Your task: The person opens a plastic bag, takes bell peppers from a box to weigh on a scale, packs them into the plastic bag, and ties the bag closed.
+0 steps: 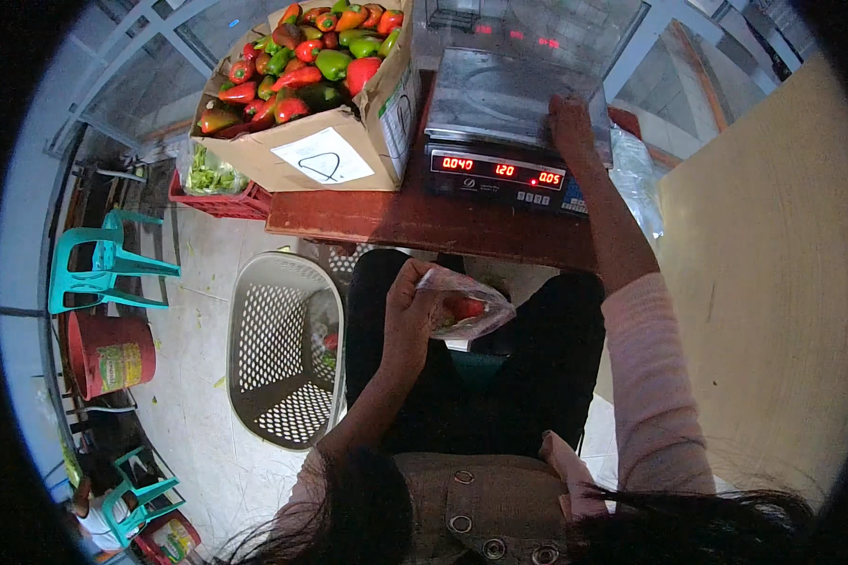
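My left hand [407,315] is closed on the gathered side of a clear plastic bag [488,320], held above my lap. Red peppers [464,308] show through the bag. My right arm reaches forward to a digital weighing scale [499,174] on the red-brown table. At the right edge of its metal pan [485,94], my right hand [570,127] has its fingers curled together; anything inside them is hidden. Red lit digits glow on the scale's front. Left of the scale stands an open cardboard box [334,165] heaped with red, green and orange peppers [301,71].
A beige perforated basket [287,353] stands on the floor by my left leg, a few peppers in it. Farther left are a teal plastic chair [104,264] and a red bucket [111,353]. A red crate [221,200] sits behind the box. A pale board [763,273] rises on my right.
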A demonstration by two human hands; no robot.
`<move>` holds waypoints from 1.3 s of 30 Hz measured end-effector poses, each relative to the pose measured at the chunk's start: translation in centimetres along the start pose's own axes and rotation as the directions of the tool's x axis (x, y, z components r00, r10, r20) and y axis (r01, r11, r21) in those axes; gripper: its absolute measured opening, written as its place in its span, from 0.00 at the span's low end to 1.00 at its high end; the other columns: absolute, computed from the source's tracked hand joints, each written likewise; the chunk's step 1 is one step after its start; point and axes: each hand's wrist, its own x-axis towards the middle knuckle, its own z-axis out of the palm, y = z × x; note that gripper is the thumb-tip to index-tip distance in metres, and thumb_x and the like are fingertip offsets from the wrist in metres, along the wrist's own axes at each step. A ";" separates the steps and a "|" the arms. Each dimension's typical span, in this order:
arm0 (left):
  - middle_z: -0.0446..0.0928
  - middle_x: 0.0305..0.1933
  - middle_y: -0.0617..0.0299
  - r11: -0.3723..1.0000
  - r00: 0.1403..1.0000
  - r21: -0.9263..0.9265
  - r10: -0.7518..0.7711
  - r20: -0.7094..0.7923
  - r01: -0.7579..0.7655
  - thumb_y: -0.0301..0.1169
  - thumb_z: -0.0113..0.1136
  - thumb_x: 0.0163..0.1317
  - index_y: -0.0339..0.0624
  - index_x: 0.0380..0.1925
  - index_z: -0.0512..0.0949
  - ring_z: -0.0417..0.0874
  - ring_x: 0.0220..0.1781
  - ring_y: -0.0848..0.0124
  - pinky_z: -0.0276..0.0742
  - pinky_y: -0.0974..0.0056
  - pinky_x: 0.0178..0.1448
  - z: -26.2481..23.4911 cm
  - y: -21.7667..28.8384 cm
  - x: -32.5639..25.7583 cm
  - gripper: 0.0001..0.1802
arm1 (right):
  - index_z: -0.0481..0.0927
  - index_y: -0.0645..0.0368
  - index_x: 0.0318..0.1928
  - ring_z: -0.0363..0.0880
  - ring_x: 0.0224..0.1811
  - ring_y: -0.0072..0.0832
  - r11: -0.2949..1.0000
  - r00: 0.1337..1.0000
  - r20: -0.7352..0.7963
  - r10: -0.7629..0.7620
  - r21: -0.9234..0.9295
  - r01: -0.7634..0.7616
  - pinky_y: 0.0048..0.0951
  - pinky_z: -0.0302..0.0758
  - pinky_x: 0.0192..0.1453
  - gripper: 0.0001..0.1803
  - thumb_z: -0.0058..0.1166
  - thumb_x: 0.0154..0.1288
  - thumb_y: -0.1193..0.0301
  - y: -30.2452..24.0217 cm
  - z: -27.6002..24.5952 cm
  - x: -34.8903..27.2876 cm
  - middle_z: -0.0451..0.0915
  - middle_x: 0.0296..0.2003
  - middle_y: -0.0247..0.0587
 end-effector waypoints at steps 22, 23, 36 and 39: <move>0.65 0.28 0.66 0.933 0.989 0.354 0.022 0.144 -0.072 0.35 0.44 0.64 0.40 0.31 0.67 0.65 0.28 0.80 0.63 0.73 0.31 2.7 -4.6 -2.4 0.09 | 0.70 0.64 0.44 0.72 0.40 0.26 -0.716 0.495 0.852 -0.169 0.239 -0.656 0.25 0.71 0.44 0.17 0.43 0.61 0.64 -13.0 -8.2 -27.0 0.72 0.38 0.39; 0.65 0.28 0.66 0.919 0.989 0.387 0.023 0.148 -0.080 0.35 0.44 0.64 0.41 0.31 0.67 0.64 0.28 0.79 0.63 0.73 0.32 2.6 -5.2 -2.5 0.09 | 0.70 0.64 0.44 0.72 0.40 0.27 -0.691 0.581 0.787 -0.205 0.304 -0.656 0.26 0.71 0.45 0.16 0.42 0.62 0.64 -13.3 -6.3 -27.9 0.72 0.39 0.40; 0.66 0.20 0.67 0.999 0.997 0.000 0.037 0.074 -0.037 0.31 0.44 0.63 0.43 0.30 0.67 0.69 0.20 0.80 0.65 0.74 0.23 -1.1 1.5 2.7 0.05 | 0.72 0.62 0.44 0.76 0.40 0.36 0.589 0.837 0.386 -0.387 0.802 -0.097 0.33 0.74 0.43 0.13 0.47 0.60 0.68 -10.4 -16.0 -18.4 0.75 0.40 0.48; 0.66 0.18 0.67 0.962 0.959 -0.073 0.269 0.083 -0.264 0.28 0.45 0.62 0.41 0.28 0.68 0.69 0.19 0.81 0.67 0.74 0.23 -1.0 4.3 4.3 0.05 | 0.70 0.60 0.47 0.75 0.41 0.37 0.622 0.889 -0.006 -0.458 0.713 0.325 0.33 0.75 0.42 0.18 0.51 0.56 0.69 -10.5 -17.9 -17.4 0.72 0.41 0.48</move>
